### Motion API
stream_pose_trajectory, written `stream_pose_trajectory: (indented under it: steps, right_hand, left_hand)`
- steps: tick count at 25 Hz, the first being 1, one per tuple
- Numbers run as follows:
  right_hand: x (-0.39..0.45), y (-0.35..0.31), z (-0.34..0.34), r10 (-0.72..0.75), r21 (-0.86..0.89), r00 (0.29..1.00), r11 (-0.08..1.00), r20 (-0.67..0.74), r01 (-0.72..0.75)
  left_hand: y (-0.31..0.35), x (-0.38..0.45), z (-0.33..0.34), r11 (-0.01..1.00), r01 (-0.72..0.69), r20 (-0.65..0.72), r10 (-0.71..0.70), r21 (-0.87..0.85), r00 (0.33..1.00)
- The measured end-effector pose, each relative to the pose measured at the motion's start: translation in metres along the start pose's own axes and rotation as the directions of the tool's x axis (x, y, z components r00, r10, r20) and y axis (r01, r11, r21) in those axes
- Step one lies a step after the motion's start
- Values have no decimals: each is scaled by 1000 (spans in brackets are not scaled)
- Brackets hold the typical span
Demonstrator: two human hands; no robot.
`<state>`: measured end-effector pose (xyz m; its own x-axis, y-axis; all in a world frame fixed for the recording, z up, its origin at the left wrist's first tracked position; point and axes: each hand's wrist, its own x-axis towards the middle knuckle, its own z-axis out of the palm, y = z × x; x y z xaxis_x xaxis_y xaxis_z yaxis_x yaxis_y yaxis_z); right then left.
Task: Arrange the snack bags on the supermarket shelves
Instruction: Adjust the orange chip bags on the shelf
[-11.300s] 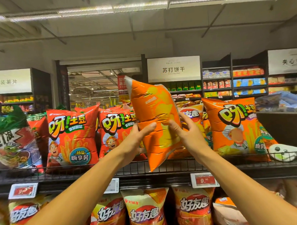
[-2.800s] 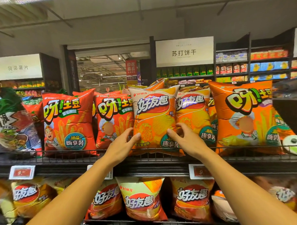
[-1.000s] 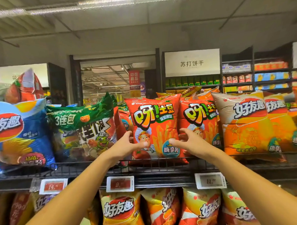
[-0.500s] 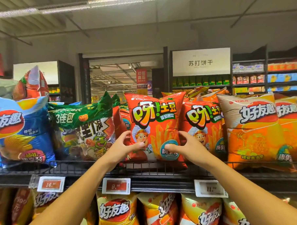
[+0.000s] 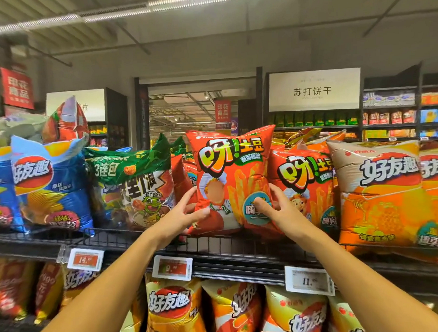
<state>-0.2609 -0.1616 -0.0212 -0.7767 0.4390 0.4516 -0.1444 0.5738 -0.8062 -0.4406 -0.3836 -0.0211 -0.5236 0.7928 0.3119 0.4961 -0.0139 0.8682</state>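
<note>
Both hands grip one red fries-snack bag (image 5: 232, 180) by its lower half: the left hand (image 5: 187, 212) pinches the lower left edge, thumb across the front and fingers curled behind, and the right hand (image 5: 277, 208) clamps the lower right edge the same way, thumb lying on the round blue badge. The bag stands upright and faces forward, its bottom seam at the wire front rail (image 5: 216, 243) of the top shelf; whether it rests on the shelf or is lifted just clear cannot be told.

To the right of the red bag, a second red fries bag (image 5: 306, 184) touches its edge and sits partly behind it. Further right stands a tan and orange chip bag (image 5: 379, 194). To the left of the red bag, a narrow gap shows more red bags set further back, then a leaning green three-pack bag (image 5: 136, 184), then a blue chip bag (image 5: 50, 185). Above the red bag's top seam there is open air and a distant aisle. Below it, price tags (image 5: 172, 267) hang from the shelf edge, with yellow chip bags (image 5: 174, 311) on the lower shelf.
</note>
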Motion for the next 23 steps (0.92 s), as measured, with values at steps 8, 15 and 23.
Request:
stream_pose_trajectory:
  steps: [8, 15, 23]
  right_hand:
    - [-14, 0, 0, 2, 94, 999, 996, 48, -7]
    - [-20, -9, 6, 17, 28, 1000, 999, -5, -16]
    - [-16, -4, 6, 69, -127, 997, 990, 26, -65]
  left_hand:
    - [3, -2, 4, 1000, -16, 9, 16, 3, 1000]
    - [-5, 3, -2, 994, -74, 104, 83, -82, 991]
    - [-20, 15, -21, 965, -229, 131, 245, -129, 961]
